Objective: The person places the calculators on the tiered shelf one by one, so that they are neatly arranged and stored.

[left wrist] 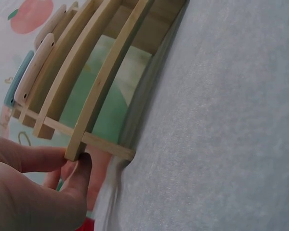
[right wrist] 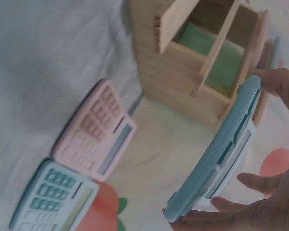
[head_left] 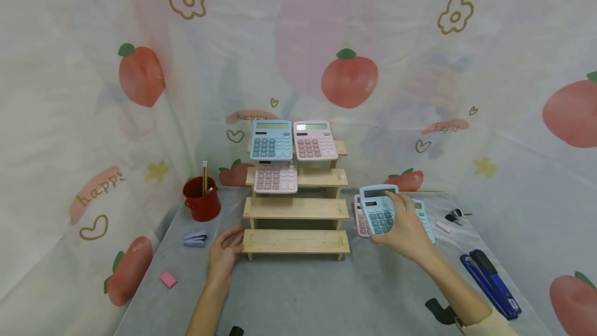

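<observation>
A stepped wooden rack (head_left: 296, 208) stands mid-table. A blue calculator (head_left: 272, 140) and a pink calculator (head_left: 314, 140) lean on its top tier, and another pink one (head_left: 276, 176) on the tier below. My left hand (head_left: 227, 249) pinches the left end of the lowest shelf (left wrist: 77, 150) between thumb and finger. My right hand (head_left: 404, 226) grips a blue calculator (head_left: 379, 209), tilted and lifted off the table (right wrist: 226, 154). Under it on the cloth lie a pink calculator (right wrist: 94, 132) and a pale teal calculator (right wrist: 53, 197).
A red cup (head_left: 201, 199) with pencils and a small blue stapler (head_left: 196, 239) sit left of the rack. A pink eraser (head_left: 168, 279) lies at the front left. At the right are a large blue stapler (head_left: 491, 282), a black clip (head_left: 453, 215) and another eraser (head_left: 443, 227).
</observation>
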